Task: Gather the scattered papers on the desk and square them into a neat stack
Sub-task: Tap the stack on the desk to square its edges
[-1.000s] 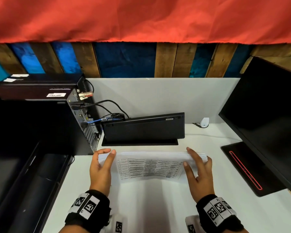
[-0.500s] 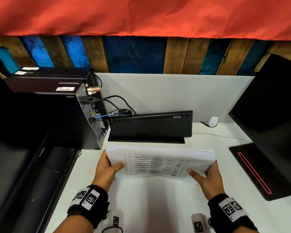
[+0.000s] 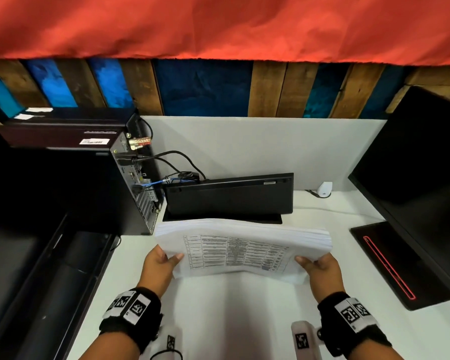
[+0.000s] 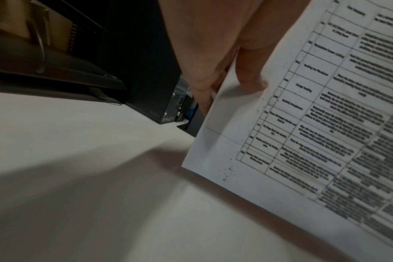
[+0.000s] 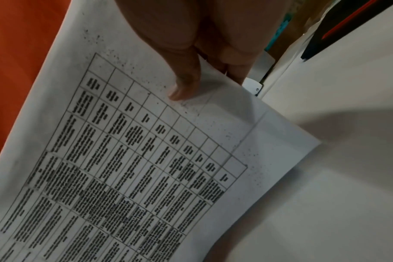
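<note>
A thick stack of white papers [image 3: 242, 245] with a printed table on the top sheet is held tilted above the white desk [image 3: 239, 320], its near edge raised toward me. My left hand [image 3: 164, 261] pinches the stack's left end, thumb on top and fingers underneath. My right hand [image 3: 320, 263] pinches the right end the same way. The left wrist view shows the left hand [image 4: 227, 78] with its thumb on the top sheet of the papers [image 4: 314, 124]. In the right wrist view the right hand [image 5: 195, 76] presses its thumb on the papers [image 5: 135, 159].
A black keyboard [image 3: 229, 196] stands on edge just behind the stack. A black computer tower [image 3: 89, 188] with cables sits at the left, a black monitor [image 3: 421, 183] and its red-lined base [image 3: 390, 263] at the right. A small white adapter [image 3: 324, 189] lies by the back panel.
The papers lay flat on the desk under both hands' fingers; both hands have since gripped the ends and lifted the stack, tilting it up off the desk.
</note>
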A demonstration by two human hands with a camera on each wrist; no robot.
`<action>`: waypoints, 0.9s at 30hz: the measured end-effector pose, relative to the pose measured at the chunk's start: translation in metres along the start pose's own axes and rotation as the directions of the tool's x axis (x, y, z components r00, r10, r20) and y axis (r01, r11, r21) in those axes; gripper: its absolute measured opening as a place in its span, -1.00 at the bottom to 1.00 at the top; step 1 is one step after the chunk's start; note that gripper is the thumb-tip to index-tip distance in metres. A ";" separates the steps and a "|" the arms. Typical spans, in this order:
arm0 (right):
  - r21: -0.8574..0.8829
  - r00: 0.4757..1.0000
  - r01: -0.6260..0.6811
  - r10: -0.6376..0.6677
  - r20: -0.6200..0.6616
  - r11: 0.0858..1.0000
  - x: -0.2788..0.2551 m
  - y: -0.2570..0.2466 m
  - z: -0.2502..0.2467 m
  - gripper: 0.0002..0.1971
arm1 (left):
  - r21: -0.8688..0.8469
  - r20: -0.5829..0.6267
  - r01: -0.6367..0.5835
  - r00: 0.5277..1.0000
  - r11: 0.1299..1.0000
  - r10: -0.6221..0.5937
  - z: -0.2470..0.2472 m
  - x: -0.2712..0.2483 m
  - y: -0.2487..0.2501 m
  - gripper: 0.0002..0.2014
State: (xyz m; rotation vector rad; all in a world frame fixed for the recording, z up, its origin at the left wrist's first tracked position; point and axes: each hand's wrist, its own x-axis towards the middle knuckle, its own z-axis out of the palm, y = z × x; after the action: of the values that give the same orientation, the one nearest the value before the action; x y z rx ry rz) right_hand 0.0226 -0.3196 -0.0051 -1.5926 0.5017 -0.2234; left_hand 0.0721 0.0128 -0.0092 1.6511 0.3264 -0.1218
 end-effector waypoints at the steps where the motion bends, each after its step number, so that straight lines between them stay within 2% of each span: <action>1: 0.008 1.000 0.006 -0.006 0.009 1.000 0.000 -0.001 -0.003 -0.71 | 0.010 -0.014 -0.013 1.000 1.000 0.013 -0.002 0.000 0.002 -0.95; 3: 0.003 1.000 0.001 -0.001 0.028 1.000 0.000 -0.002 -0.008 -0.70 | 0.034 0.015 -0.023 1.000 0.999 0.022 -0.008 0.002 0.004 -0.84; 4: -0.013 0.999 -0.010 0.011 0.037 1.000 -0.001 -0.001 -0.009 -0.71 | 0.045 0.044 0.000 0.999 0.999 -0.002 -0.009 0.002 0.002 -0.87; 5: -0.033 0.999 -0.015 0.017 0.044 0.999 -0.002 0.002 -0.010 -0.71 | 0.078 0.069 -0.005 0.998 0.997 -0.001 -0.010 -0.001 0.004 -0.98; 6: -0.051 0.999 -0.016 0.018 0.049 0.999 -0.003 0.003 -0.010 -0.71 | 0.099 0.085 0.018 0.996 0.995 -0.026 -0.009 -0.005 0.005 -0.86; 7: -0.062 0.999 -0.013 0.016 0.052 0.998 -0.004 0.003 -0.009 -0.70 | 0.114 0.083 0.000 0.996 0.994 -0.010 -0.007 -0.007 0.003 -0.81; 9: -0.081 0.999 0.007 -0.004 0.036 0.997 -0.005 -0.003 -0.006 -0.66 | 0.168 0.055 -0.025 0.998 0.985 0.016 -0.006 -0.006 0.004 -0.90; 11: -0.091 0.999 0.037 -0.036 0.020 0.995 -0.006 -0.015 -0.005 -0.66 | 0.196 0.032 -0.063 0.998 0.979 0.057 -0.009 -0.005 0.008 -0.90; 13: -0.025 0.999 0.050 -0.050 0.016 0.998 -0.006 -0.022 -0.009 -0.67 | 0.174 0.044 -0.107 0.994 0.979 0.101 -0.011 -0.004 0.015 -0.91; 15: 0.001 0.998 0.059 -0.059 0.026 0.998 -0.005 -0.020 -0.012 -0.66 | 0.158 0.062 -0.131 0.991 0.979 0.122 -0.012 -0.005 0.018 -0.83; 17: -0.029 0.999 0.035 -0.034 0.030 0.999 -0.006 -0.006 -0.009 -0.66 | 0.142 0.053 -0.094 0.995 0.985 0.087 -0.009 -0.006 0.012 -0.75; 21: -0.065 0.999 -0.014 0.016 0.030 0.998 -0.012 0.006 0.000 -0.72 | 0.127 0.034 -0.064 0.998 0.990 0.060 -0.001 -0.013 0.002 -0.84; 23: -0.036 1.000 0.019 -0.018 0.021 0.999 -0.011 -0.006 -0.002 -0.68 | 0.125 0.028 -0.106 0.994 0.986 0.103 -0.004 -0.013 0.007 -0.82; 25: -0.035 0.997 0.076 -0.075 0.011 0.997 -0.010 -0.018 -0.006 -0.61 | 0.171 0.055 -0.184 0.983 0.968 0.177 -0.010 -0.013 0.012 -0.89; 27: -0.034 0.996 0.087 -0.087 0.009 0.996 -0.010 -0.021 -0.008 -0.62 | 0.158 0.057 -0.191 0.981 0.969 0.185 -0.011 -0.011 0.014 -0.91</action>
State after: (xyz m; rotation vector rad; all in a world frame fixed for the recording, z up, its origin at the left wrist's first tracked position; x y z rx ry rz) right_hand 0.0141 -0.3215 0.0177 -1.6502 0.4331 -0.2756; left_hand 0.0643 0.0211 0.0080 1.8302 0.1288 -0.0406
